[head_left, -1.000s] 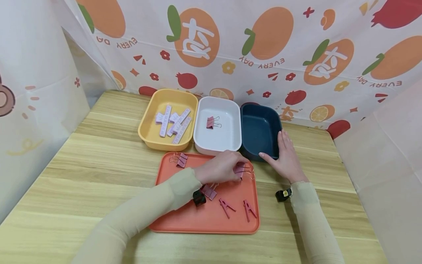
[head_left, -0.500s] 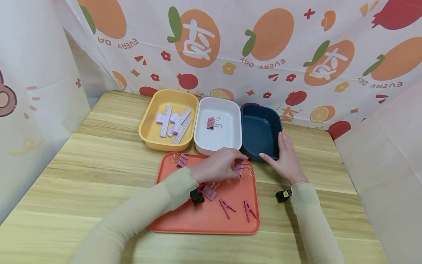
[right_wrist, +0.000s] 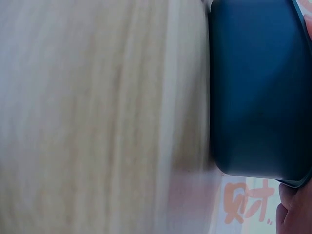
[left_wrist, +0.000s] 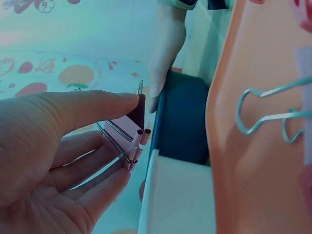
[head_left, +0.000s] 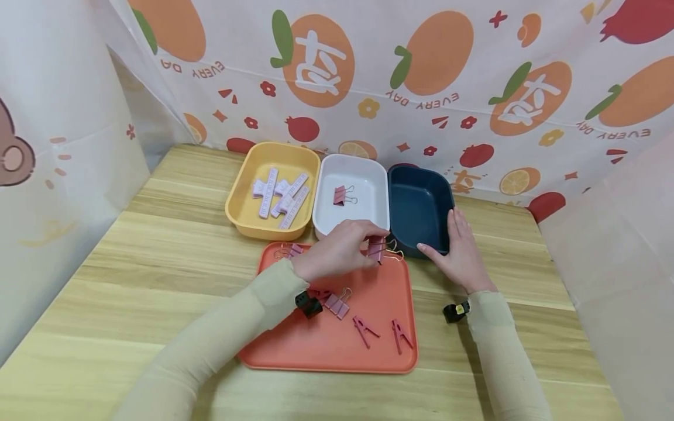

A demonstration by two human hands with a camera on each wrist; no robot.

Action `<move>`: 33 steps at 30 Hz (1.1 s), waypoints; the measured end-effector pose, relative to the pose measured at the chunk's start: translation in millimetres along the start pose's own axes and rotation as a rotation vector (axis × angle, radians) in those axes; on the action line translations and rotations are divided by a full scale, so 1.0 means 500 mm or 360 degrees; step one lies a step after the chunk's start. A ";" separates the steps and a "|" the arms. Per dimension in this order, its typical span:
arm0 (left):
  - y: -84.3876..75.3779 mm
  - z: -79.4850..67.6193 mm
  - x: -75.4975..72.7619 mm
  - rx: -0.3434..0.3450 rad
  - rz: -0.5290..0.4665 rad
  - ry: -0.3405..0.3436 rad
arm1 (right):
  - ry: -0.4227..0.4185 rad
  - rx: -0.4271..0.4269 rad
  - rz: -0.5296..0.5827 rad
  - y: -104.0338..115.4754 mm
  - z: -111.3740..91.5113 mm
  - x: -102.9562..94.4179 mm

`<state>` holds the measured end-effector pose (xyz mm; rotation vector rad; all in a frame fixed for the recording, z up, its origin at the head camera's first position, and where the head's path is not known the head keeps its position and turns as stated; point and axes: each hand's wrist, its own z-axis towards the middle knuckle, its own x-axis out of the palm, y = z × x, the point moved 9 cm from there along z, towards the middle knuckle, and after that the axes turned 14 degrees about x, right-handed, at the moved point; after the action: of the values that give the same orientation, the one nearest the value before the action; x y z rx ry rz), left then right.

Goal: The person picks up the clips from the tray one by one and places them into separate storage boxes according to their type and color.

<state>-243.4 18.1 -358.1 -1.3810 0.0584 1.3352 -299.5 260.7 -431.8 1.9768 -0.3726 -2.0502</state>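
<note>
My left hand (head_left: 337, 251) pinches a pink binder clip (head_left: 376, 250) between thumb and fingers, above the tray's back edge near the white box (head_left: 371, 225). In the left wrist view, the thumb presses one face of that binder clip (left_wrist: 138, 114), with fingers behind. My right hand (head_left: 464, 254) rests at the near right corner of the dark blue box (head_left: 418, 207), thumb on the near rim and straight fingers along the side. On the orange tray (head_left: 316, 358) lie another binder clip (head_left: 337, 306) and two red clothespins (head_left: 364, 331). A further clip (head_left: 296, 250) is partly behind the left forearm.
A pink binder clip (head_left: 340, 196) lies in the white box. Left of it, the yellow box (head_left: 239, 219) contains several pale purple clips (head_left: 268, 193) with long ruler-like bars. The three boxes stand side by side against the printed cloth (head_left: 368, 70) behind the wooden table (head_left: 158, 257).
The left hand has lifted the pink binder clip from the tray's back right area, moving up and slightly left toward the white box. The right hand stays on the dark blue box.
</note>
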 end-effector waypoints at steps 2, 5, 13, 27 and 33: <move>0.000 0.001 -0.012 0.0015 0.0000 -0.0039 | -0.0004 -0.0005 0.0006 0.000 0.000 -0.001; 0.002 0.001 -0.030 0.0017 0.0013 -0.0090 | -0.0005 -0.0012 0.0008 0.001 0.000 -0.002; 0.016 0.007 -0.073 -0.0012 0.0088 -0.0174 | 0.0000 -0.0027 0.0021 0.004 -0.002 -0.006; 0.074 0.016 -0.102 -0.0160 0.0020 -0.0262 | 0.0006 -0.0036 0.0021 0.010 -0.004 -0.011; 0.097 0.044 -0.113 -0.0213 0.0053 -0.0225 | 0.0020 -0.0025 0.0016 0.009 -0.004 -0.010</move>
<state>-310.2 -18.4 -343.1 -1.3976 -0.1051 1.4834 -297.1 258.6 -425.6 1.9737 -0.3618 -2.0270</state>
